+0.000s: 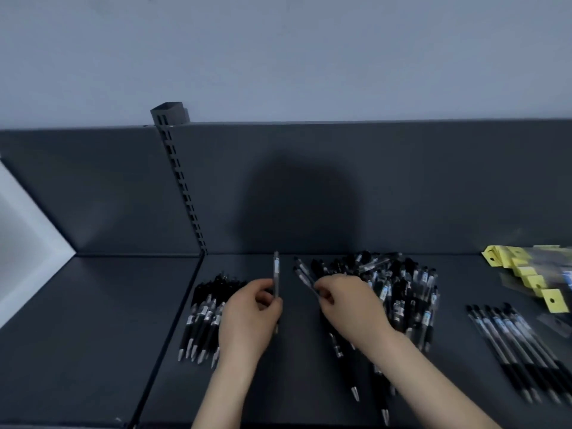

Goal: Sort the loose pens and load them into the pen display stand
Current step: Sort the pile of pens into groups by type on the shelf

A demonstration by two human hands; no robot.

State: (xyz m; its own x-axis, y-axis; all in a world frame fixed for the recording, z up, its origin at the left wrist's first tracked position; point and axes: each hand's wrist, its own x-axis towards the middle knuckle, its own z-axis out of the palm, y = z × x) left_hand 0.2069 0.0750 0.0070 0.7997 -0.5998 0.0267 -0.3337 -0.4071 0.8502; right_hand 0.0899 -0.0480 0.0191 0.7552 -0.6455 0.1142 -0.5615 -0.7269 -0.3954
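On the dark shelf (93,335) my left hand (250,317) pinches a single pen (276,270) held upright, its cap end pointing away from me. Just to the right, my right hand (349,308) grips two or three pens (305,274) that slant up to the left. Behind and beneath that hand lies a large loose heap of black pens (402,283). An aligned bundle of black pens (204,314) lies to the left of my left hand, tips toward me. Another neat row of pens (513,342) lies at the right. No display stand is in view.
Yellow-carded packets (526,274) lie fanned out at the far right of the shelf. A slotted metal upright (182,187) rises from the shelf's back panel. A white panel (28,239) leans in at the left edge. Two stray pens (356,391) point toward the front edge.
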